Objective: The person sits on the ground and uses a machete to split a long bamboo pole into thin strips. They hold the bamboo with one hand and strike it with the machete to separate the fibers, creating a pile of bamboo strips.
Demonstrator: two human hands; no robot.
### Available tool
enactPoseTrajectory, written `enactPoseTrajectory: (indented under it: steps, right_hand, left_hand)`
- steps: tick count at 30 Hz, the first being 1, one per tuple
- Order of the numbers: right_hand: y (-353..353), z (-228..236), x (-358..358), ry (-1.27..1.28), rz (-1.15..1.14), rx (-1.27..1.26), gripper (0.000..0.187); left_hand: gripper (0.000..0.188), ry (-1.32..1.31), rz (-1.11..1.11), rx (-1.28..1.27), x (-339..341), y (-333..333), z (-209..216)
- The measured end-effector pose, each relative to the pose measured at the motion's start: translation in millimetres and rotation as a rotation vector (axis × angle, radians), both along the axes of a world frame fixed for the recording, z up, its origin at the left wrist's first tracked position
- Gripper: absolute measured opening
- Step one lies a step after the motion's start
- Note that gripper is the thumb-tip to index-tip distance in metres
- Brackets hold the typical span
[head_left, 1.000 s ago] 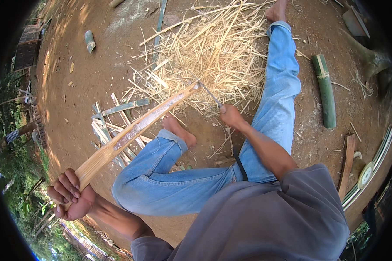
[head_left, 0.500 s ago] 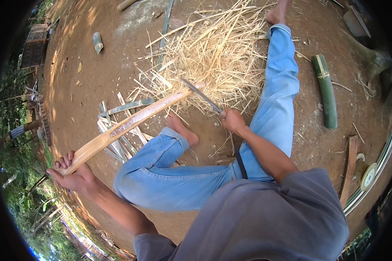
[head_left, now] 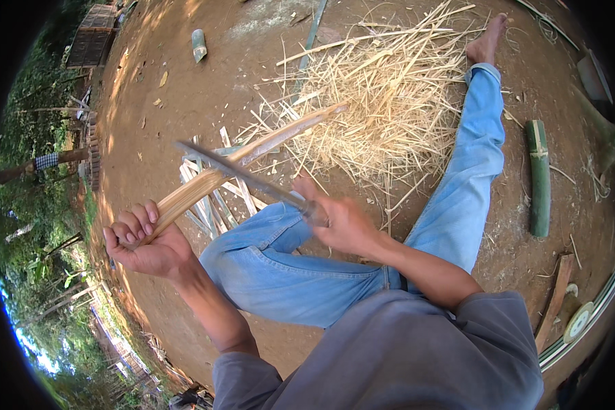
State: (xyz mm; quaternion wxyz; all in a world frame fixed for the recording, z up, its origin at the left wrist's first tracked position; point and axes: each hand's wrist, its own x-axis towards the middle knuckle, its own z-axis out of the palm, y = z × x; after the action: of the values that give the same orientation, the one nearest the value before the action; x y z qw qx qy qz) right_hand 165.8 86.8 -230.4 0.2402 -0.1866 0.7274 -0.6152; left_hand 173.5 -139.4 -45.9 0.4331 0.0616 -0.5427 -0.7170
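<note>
My left hand (head_left: 150, 242) is wrapped round the near end of a long split bamboo piece (head_left: 280, 138), pale with a whitish hollow side. It slants away to the upper right, its far end over a heap of bamboo shavings (head_left: 389, 92). In my right hand (head_left: 352, 227) is the handle of a long-bladed knife (head_left: 229, 166). The blade points up and left, crossing over the middle of the bamboo; whether it touches cannot be made out. My right hand is blurred by motion, above my bent left leg.
Split bamboo strips (head_left: 205, 213) lie beyond my left knee. A green bamboo section (head_left: 538, 179) lies right of my outstretched leg, a shorter one (head_left: 198, 46) at the far left. A wooden board (head_left: 555, 301) and a round spool (head_left: 579, 322) are at the near right.
The knife has moved from the bamboo's far end back toward me and now crosses its middle. The bamboo has turned slightly in my left hand. The whole view has shifted.
</note>
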Motion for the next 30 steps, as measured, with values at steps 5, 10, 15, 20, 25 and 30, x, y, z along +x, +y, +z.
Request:
enactPoseTrajectory:
  steps: [5, 10, 15, 20, 25, 30]
  right_hand:
    - [-5, -43, -14, -0.107, -0.075, 0.12, 0.024]
    - [9, -26, -36, -0.171, 0.02, 0.268, 0.03]
    - [4, -77, -27, -0.048, -0.106, 0.171, 0.021]
    - [14, -130, -65, -0.158, -0.17, 0.376, 0.025]
    - [7, -136, -46, -0.056, -0.078, 0.306, 0.024]
    - [11, -159, -78, -0.142, -0.193, 0.402, 0.019]
  left_hand:
    - [0.039, -0.003, 0.031, 0.0, -2, 10, 1]
    - [0.041, 0.009, 0.034, -0.026, -4, 14, -2]
    - [0.042, -0.026, 0.11, -0.026, -6, 22, 5]
    - [0.042, -0.038, 0.147, 0.008, -15, 7, 4]
    - [0.039, -0.039, 0.1, 0.021, -9, 2, 4]
    - [0.04, -0.05, 0.201, 0.029, -19, -4, 4]
